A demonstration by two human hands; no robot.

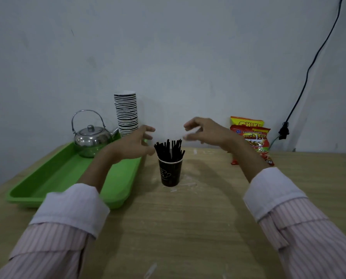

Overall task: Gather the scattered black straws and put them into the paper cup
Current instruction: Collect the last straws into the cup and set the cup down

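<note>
Both hands are hovering above the paper cup (170, 172), with fingers spread wide and holding nothing. The left hand (134, 144) is hanging just left of the straw tips, palm turned toward them. The right hand (205, 130) is hanging up and to the right of the cup, fingers curled loosely and apart; it is slightly blurred. Striped sleeves with pale cuffs are covering both forearms.

The black straws (169, 150) are standing bunched inside the cup, fanning out above its rim. The cup is standing upright on the wooden counter (188, 228), between the two hands.

Left of the cup, a green tray (63, 178) is lying on the counter, carrying a steel kettle (92, 138) at its far end. A stack of cups (126, 112) is rising behind the tray, beyond the left hand. Right of the cup, snack packets (252, 137) are leaning near the wall, partly hidden by the right forearm.
</note>
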